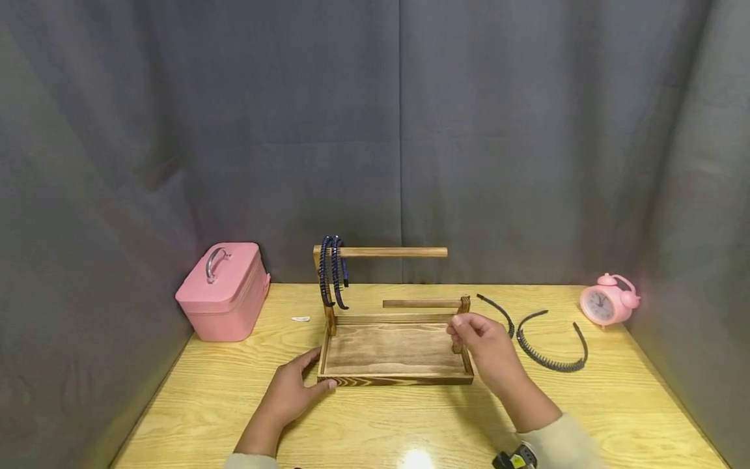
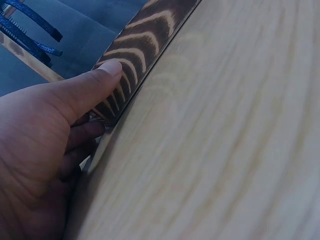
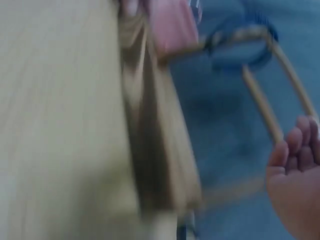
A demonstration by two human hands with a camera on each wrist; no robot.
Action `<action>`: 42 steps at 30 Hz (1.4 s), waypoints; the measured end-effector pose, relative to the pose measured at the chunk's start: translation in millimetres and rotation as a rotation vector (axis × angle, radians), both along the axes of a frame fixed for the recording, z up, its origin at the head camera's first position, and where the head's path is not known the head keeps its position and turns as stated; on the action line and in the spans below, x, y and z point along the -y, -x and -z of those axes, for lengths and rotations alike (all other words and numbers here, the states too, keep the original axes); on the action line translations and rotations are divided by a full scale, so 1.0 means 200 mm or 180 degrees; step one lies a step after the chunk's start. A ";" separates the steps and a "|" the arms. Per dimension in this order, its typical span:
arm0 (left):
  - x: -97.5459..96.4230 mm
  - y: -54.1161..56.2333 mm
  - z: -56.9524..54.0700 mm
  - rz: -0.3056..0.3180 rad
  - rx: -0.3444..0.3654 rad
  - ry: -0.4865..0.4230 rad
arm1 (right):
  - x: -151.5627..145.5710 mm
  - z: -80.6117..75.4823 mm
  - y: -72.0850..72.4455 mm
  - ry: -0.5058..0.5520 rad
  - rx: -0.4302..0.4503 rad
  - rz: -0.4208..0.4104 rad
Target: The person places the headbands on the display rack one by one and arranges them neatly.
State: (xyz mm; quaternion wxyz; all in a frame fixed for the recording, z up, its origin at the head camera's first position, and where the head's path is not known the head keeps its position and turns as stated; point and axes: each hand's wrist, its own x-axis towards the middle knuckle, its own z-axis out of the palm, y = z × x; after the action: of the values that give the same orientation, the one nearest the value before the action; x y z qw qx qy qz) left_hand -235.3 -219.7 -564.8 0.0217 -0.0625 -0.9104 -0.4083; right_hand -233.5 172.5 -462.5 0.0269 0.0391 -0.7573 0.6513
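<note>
My left hand (image 1: 291,393) grips the front left corner of a wooden stand (image 1: 398,380) with a shallow tray base; in the left wrist view its thumb (image 2: 102,75) presses the striped front edge. Two dark blue toothed headbands (image 1: 335,273) hang at the left end of the stand's upper bar (image 1: 398,252). My right hand (image 1: 489,345) is in front of the right post, near the shorter lower bar (image 1: 422,303). Its fingers (image 3: 295,145) are loosely curled, and I see nothing held in them. The right wrist view is blurred.
Two dark headbands lie on the table right of the stand, one (image 1: 553,363) in front and one (image 1: 500,312) partly behind my right hand. A pink alarm clock (image 1: 603,305) stands far right. A pink case (image 1: 222,293) and small white hair clip (image 1: 301,319) lie left.
</note>
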 end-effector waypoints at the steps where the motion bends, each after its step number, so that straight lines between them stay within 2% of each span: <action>1: 0.00 0.00 0.00 -0.0008 0.0019 0.0001 | -0.08 0.02 -0.01 -0.0226 -0.0029 -0.0025; 5: 0.05 -0.01 -0.02 -0.0072 0.0080 0.0028 | -0.37 0.08 0.00 -0.1228 -0.0237 0.0017; 9: 0.09 -0.02 -0.03 -0.0146 0.0112 0.0071 | -0.62 0.16 0.06 -0.2201 -0.0520 0.0300; 13: 0.09 -0.02 -0.04 -0.0144 0.0139 0.0058 | -0.84 0.23 0.07 -0.2673 -0.0644 0.0431; 18: 0.07 0.00 -0.04 -0.0075 0.0084 0.0049 | -0.99 0.26 0.06 -0.2930 -0.0633 0.0322; 25: 0.03 0.01 -0.03 0.0006 0.0064 0.0009 | -1.11 0.27 0.04 -0.3154 -0.0563 0.0138; 31: 0.01 0.01 -0.04 -0.0012 0.0051 0.0062 | -1.14 0.29 0.02 -0.3256 -0.0524 -0.0027; 38: 0.00 -0.01 -0.04 -0.0012 0.0055 0.0106 | -1.13 0.31 0.01 -0.3316 -0.0614 -0.0037; 42: -0.01 -0.01 -0.03 -0.0003 0.0046 0.0111 | -1.12 0.32 -0.02 -0.3277 -0.0563 0.0013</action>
State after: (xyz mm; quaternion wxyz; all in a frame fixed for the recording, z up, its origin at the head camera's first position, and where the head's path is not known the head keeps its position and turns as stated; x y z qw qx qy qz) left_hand -232.6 -217.6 -558.5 0.0142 -0.0594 -0.9176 -0.3929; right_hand -229.8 397.2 -525.7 0.0694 0.1006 -0.9744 0.1888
